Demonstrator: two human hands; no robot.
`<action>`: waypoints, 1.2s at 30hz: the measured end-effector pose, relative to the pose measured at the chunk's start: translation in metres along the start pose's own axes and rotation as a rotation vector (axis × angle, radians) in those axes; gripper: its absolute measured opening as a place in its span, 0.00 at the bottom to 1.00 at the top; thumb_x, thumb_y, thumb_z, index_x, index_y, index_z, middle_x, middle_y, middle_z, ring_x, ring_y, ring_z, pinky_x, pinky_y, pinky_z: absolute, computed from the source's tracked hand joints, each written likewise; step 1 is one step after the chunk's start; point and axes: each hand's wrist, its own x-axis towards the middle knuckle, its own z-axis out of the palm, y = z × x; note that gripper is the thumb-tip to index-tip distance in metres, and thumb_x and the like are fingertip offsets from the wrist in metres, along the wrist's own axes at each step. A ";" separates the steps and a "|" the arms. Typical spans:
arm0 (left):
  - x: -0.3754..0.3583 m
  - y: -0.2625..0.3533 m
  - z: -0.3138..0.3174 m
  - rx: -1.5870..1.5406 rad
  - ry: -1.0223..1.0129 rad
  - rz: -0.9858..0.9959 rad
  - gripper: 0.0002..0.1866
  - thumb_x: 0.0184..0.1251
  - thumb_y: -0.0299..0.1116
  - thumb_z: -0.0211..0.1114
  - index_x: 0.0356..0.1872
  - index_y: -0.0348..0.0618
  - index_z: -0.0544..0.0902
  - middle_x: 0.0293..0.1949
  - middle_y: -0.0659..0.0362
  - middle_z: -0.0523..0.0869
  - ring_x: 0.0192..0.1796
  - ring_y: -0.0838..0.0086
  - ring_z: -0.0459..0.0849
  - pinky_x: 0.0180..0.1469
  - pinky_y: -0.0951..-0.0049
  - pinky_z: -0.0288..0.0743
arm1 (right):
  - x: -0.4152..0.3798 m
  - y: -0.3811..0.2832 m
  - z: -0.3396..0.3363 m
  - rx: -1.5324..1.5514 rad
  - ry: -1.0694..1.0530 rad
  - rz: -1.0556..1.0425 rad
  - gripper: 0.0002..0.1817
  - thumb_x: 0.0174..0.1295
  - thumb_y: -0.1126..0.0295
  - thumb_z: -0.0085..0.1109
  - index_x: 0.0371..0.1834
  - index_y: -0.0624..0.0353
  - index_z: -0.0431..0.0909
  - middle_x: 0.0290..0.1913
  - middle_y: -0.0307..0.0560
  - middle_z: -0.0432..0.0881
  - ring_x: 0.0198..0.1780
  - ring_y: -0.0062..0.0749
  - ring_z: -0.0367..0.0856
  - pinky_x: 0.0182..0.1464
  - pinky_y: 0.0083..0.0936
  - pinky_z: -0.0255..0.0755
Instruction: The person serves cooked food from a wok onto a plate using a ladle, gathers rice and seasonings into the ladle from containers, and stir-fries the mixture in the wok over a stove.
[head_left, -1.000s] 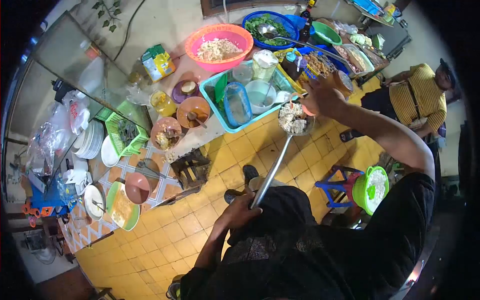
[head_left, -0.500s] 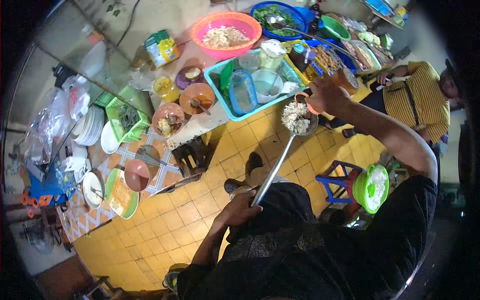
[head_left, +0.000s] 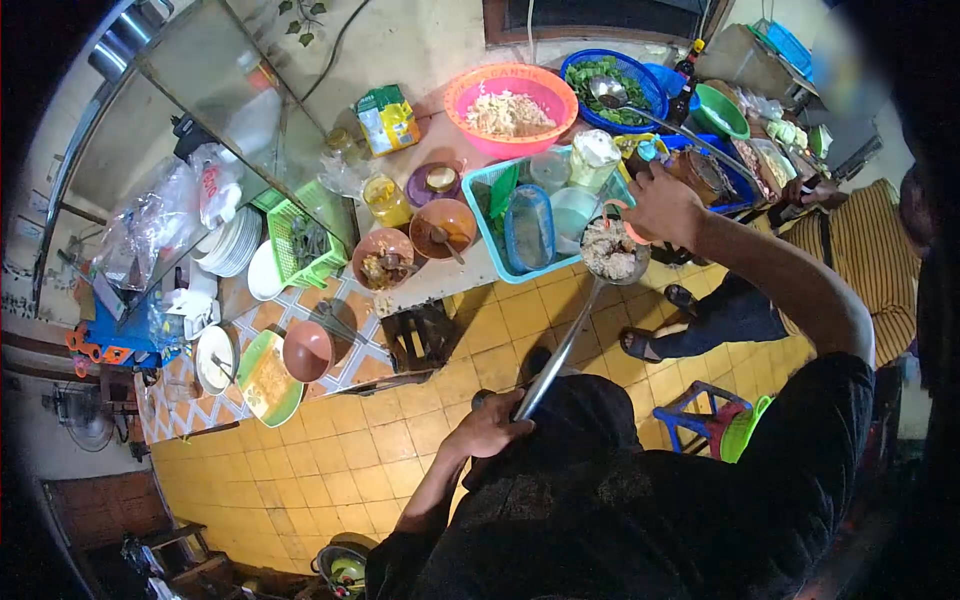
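Note:
A long metal ladle [head_left: 565, 350] slants up and away from my body, with my left hand [head_left: 485, 425] closed round the end of its handle. Pale, crumbly food [head_left: 612, 252] fills its bowl. Over the bowl's right edge, my right hand [head_left: 662, 205] grips a small orange ring-shaped item [head_left: 622, 212], seen only in part. Just beyond the ladle is a light blue basket [head_left: 482, 225] holding a blue-rimmed container [head_left: 530, 228] and a white tub [head_left: 594, 158].
A pink bowl [head_left: 508, 108] of pale shreds and a blue basket of greens [head_left: 612, 90] stand on the counter. Brown bowls [head_left: 442, 228] sit nearer the left. Another person [head_left: 850, 255] in a striped top is at the right, near a blue stool [head_left: 690, 415].
The view has shifted, so the counter things appear farther right. The food in the ladle looks more heaped and pinkish. The other person has moved nearer the counter. Both hands keep their holds.

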 end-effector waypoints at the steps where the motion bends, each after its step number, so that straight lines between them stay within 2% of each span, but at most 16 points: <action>1: 0.003 -0.005 -0.001 -0.014 -0.013 0.009 0.22 0.59 0.33 0.66 0.52 0.32 0.76 0.35 0.52 0.81 0.38 0.72 0.74 0.44 0.68 0.69 | 0.001 0.000 0.000 -0.005 -0.008 -0.011 0.13 0.63 0.61 0.51 0.50 0.38 0.78 0.47 0.46 0.75 0.53 0.40 0.73 0.59 0.44 0.61; 4: 0.005 -0.009 -0.004 -0.002 -0.027 0.050 0.23 0.60 0.33 0.66 0.55 0.32 0.76 0.38 0.52 0.82 0.40 0.70 0.76 0.47 0.68 0.70 | 0.006 0.001 0.013 0.027 0.186 0.035 0.10 0.60 0.60 0.54 0.41 0.39 0.84 0.40 0.41 0.79 0.51 0.36 0.76 0.55 0.43 0.62; 7: 0.001 0.001 -0.006 0.066 0.007 0.103 0.24 0.60 0.31 0.66 0.56 0.33 0.75 0.41 0.52 0.83 0.43 0.70 0.76 0.50 0.70 0.70 | 0.003 0.000 0.009 0.004 0.204 0.033 0.09 0.59 0.59 0.54 0.38 0.41 0.84 0.40 0.41 0.80 0.50 0.36 0.77 0.54 0.41 0.62; 10: -0.006 0.016 -0.009 0.035 0.007 0.064 0.24 0.59 0.31 0.66 0.56 0.33 0.76 0.45 0.50 0.84 0.48 0.69 0.78 0.54 0.69 0.69 | 0.010 0.001 0.022 -0.034 0.220 -0.029 0.07 0.57 0.61 0.54 0.37 0.40 0.80 0.38 0.44 0.77 0.44 0.37 0.75 0.47 0.38 0.64; 13: -0.006 0.015 -0.013 -0.010 -0.036 0.034 0.24 0.59 0.32 0.66 0.56 0.33 0.76 0.46 0.47 0.84 0.50 0.65 0.79 0.56 0.67 0.69 | 0.011 -0.005 0.026 0.105 0.094 -0.012 0.09 0.51 0.63 0.59 0.36 0.40 0.79 0.34 0.43 0.77 0.35 0.35 0.77 0.42 0.36 0.66; 16: -0.001 -0.007 -0.008 -0.009 -0.005 0.110 0.24 0.59 0.34 0.65 0.55 0.33 0.76 0.44 0.47 0.84 0.47 0.62 0.80 0.54 0.66 0.71 | -0.002 -0.003 0.051 0.232 0.474 0.086 0.16 0.44 0.62 0.65 0.39 0.38 0.79 0.32 0.40 0.77 0.30 0.33 0.77 0.38 0.34 0.67; 17: -0.006 0.006 -0.010 0.049 0.005 0.081 0.24 0.59 0.34 0.65 0.55 0.33 0.76 0.43 0.47 0.84 0.46 0.63 0.80 0.53 0.67 0.71 | -0.004 -0.002 0.051 0.304 0.492 0.095 0.27 0.39 0.62 0.69 0.49 0.42 0.79 0.33 0.45 0.77 0.31 0.38 0.78 0.37 0.39 0.69; 18: -0.007 0.014 -0.013 0.108 0.017 0.054 0.24 0.59 0.35 0.64 0.55 0.34 0.76 0.42 0.48 0.84 0.44 0.63 0.80 0.52 0.68 0.71 | -0.013 -0.005 0.052 0.431 0.496 0.191 0.29 0.38 0.63 0.70 0.51 0.46 0.78 0.35 0.48 0.77 0.34 0.42 0.79 0.38 0.40 0.70; 20: -0.003 0.001 -0.014 0.047 -0.031 0.090 0.16 0.58 0.35 0.65 0.44 0.36 0.77 0.29 0.57 0.79 0.34 0.71 0.77 0.42 0.70 0.71 | -0.037 -0.016 0.027 0.670 0.507 0.379 0.34 0.36 0.64 0.72 0.54 0.52 0.76 0.39 0.53 0.78 0.39 0.49 0.80 0.41 0.43 0.72; 21: -0.006 0.001 -0.012 -0.034 -0.011 0.092 0.15 0.58 0.35 0.66 0.42 0.36 0.77 0.27 0.60 0.77 0.32 0.73 0.75 0.38 0.71 0.70 | -0.035 -0.022 0.045 0.837 0.405 0.442 0.44 0.36 0.65 0.73 0.64 0.50 0.66 0.48 0.57 0.76 0.45 0.55 0.79 0.45 0.45 0.73; 24: -0.005 -0.025 -0.007 -0.241 0.009 0.069 0.14 0.59 0.32 0.65 0.42 0.35 0.76 0.25 0.62 0.76 0.28 0.77 0.74 0.32 0.73 0.69 | -0.028 -0.038 0.107 1.154 0.712 0.627 0.47 0.35 0.64 0.75 0.66 0.48 0.64 0.54 0.58 0.75 0.52 0.57 0.77 0.51 0.46 0.72; 25: -0.006 -0.027 -0.009 -0.299 0.009 0.048 0.14 0.60 0.31 0.64 0.44 0.35 0.76 0.25 0.62 0.76 0.27 0.77 0.75 0.31 0.74 0.70 | -0.024 -0.038 0.124 1.220 0.649 0.747 0.49 0.34 0.62 0.78 0.66 0.53 0.62 0.58 0.58 0.74 0.59 0.55 0.74 0.56 0.45 0.71; 29: -0.015 -0.013 -0.024 -0.159 0.156 0.090 0.13 0.62 0.29 0.63 0.45 0.34 0.74 0.24 0.62 0.77 0.25 0.78 0.75 0.26 0.75 0.70 | 0.014 -0.028 0.199 1.064 0.916 0.962 0.52 0.35 0.64 0.81 0.65 0.59 0.59 0.57 0.59 0.74 0.60 0.54 0.73 0.60 0.42 0.67; 33: -0.001 0.011 -0.025 -0.478 0.297 -0.096 0.09 0.60 0.23 0.61 0.40 0.34 0.72 0.21 0.59 0.76 0.19 0.75 0.76 0.18 0.73 0.72 | 0.070 -0.029 0.248 1.475 1.259 1.031 0.51 0.40 0.64 0.80 0.68 0.59 0.56 0.57 0.56 0.73 0.59 0.48 0.73 0.61 0.40 0.66; 34: 0.006 0.009 -0.021 -0.500 0.338 -0.026 0.09 0.60 0.22 0.61 0.39 0.35 0.71 0.21 0.59 0.76 0.18 0.74 0.76 0.18 0.73 0.72 | 0.082 -0.035 0.272 1.513 1.259 0.999 0.52 0.39 0.62 0.80 0.67 0.59 0.56 0.61 0.56 0.70 0.62 0.48 0.71 0.61 0.39 0.65; 36: 0.022 0.005 -0.017 -0.530 0.405 0.121 0.09 0.58 0.21 0.60 0.38 0.36 0.71 0.20 0.58 0.76 0.17 0.73 0.77 0.18 0.74 0.72 | 0.123 -0.064 0.341 1.394 1.081 1.244 0.51 0.43 0.59 0.77 0.69 0.59 0.55 0.64 0.57 0.65 0.65 0.48 0.66 0.63 0.39 0.63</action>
